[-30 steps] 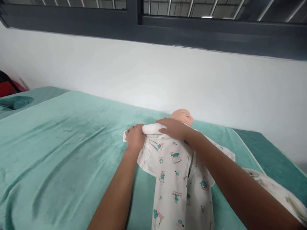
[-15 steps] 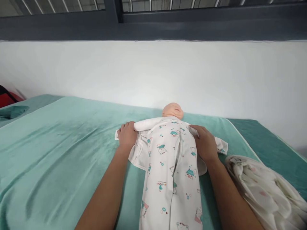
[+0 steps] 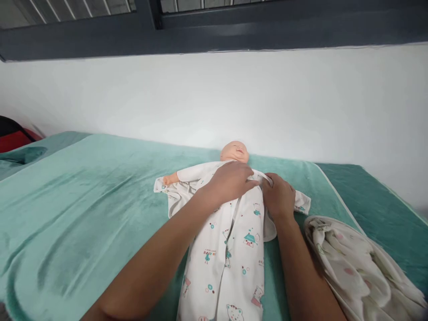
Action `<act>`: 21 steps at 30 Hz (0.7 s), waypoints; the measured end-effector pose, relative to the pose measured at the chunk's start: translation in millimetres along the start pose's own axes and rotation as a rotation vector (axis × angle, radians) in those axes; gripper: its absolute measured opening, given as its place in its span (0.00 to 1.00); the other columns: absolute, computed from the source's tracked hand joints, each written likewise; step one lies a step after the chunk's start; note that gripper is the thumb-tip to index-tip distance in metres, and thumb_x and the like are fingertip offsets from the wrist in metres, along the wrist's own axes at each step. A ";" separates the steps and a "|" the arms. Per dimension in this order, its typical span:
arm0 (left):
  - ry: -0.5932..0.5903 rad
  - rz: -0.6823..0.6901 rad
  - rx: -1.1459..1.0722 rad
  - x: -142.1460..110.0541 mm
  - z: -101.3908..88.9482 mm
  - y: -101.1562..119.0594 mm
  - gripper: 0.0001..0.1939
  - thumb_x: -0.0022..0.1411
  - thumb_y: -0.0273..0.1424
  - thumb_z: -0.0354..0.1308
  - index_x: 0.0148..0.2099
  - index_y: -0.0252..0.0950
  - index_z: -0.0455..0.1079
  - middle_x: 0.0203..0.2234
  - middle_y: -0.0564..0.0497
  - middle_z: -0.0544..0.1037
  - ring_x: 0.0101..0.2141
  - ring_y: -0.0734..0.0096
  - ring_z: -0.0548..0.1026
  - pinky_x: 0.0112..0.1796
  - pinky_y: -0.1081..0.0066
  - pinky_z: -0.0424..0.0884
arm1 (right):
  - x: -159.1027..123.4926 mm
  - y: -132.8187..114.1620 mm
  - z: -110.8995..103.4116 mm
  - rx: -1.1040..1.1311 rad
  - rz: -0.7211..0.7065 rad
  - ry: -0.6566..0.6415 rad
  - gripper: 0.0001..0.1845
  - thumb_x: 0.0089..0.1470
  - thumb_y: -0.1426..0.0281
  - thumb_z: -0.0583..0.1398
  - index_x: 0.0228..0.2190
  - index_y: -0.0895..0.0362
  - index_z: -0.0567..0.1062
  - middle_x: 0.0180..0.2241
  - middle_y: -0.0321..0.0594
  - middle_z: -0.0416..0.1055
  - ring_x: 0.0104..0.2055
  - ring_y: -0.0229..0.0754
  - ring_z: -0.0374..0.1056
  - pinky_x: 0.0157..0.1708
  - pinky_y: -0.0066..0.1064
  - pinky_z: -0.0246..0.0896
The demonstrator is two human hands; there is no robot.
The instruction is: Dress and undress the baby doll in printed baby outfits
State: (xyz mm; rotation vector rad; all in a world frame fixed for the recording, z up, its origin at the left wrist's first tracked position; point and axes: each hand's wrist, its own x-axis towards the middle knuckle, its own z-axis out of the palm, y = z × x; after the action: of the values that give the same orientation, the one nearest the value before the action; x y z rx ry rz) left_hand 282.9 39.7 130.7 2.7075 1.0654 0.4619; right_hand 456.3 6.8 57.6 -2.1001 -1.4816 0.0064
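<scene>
A baby doll [image 3: 234, 151] lies on its back, dressed in a long white baby romper [image 3: 214, 249] printed with small animals and houses. More white cloth [image 3: 177, 196] is spread under its arm at the left, where the doll's small hand [image 3: 170, 179] shows. My left hand [image 3: 232, 178] reaches across the doll's chest, its thumb and fingers closed on the romper near the right shoulder. Just beside it, my right hand [image 3: 279, 191] grips the romper's edge at that shoulder. The doll's arm on the right is hidden; a printed sleeve end [image 3: 302, 203] sticks out there.
A crumpled pale cloth with pink spots [image 3: 357, 267] lies by my right forearm. Green plush bedding [image 3: 83, 200] covers the surface. A white wall [image 3: 160, 98] rises behind the doll's head. A red and black item [image 3: 13, 136] sits at the far left.
My left hand has left the doll's arm on the left and moved right across the chest, uncovering the doll's small hand. My right hand stays by the right shoulder.
</scene>
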 end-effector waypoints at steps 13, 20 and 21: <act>-0.561 -0.044 0.278 90.6 40.8 38.2 0.18 0.61 0.27 0.59 0.53 0.38 0.76 0.54 0.38 0.76 0.54 0.50 0.74 0.52 0.56 0.68 | 7.3 5.7 -4.1 0.095 0.114 -0.033 0.18 0.62 0.68 0.52 0.49 0.53 0.76 0.45 0.47 0.80 0.48 0.51 0.72 0.40 0.35 0.54; -0.588 -0.098 0.370 90.7 30.4 39.5 0.21 0.64 0.30 0.56 0.59 0.36 0.71 0.58 0.37 0.74 0.57 0.48 0.72 0.54 0.51 0.67 | 9.9 7.8 -6.4 0.134 0.162 -0.055 0.19 0.60 0.70 0.53 0.50 0.53 0.76 0.46 0.45 0.79 0.47 0.51 0.72 0.39 0.35 0.55; -0.596 -0.100 0.382 89.4 26.3 38.3 0.21 0.64 0.30 0.56 0.59 0.37 0.71 0.57 0.38 0.74 0.56 0.48 0.73 0.54 0.51 0.67 | 10.4 8.6 -6.4 0.149 0.173 -0.055 0.20 0.60 0.71 0.52 0.50 0.53 0.76 0.47 0.45 0.79 0.47 0.52 0.72 0.39 0.36 0.55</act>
State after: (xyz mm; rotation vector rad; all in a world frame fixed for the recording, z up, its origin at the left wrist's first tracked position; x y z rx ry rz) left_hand 378.2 71.9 136.5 2.7785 1.1776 -0.5933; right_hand 469.8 11.0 62.3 -2.1133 -1.2842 0.2346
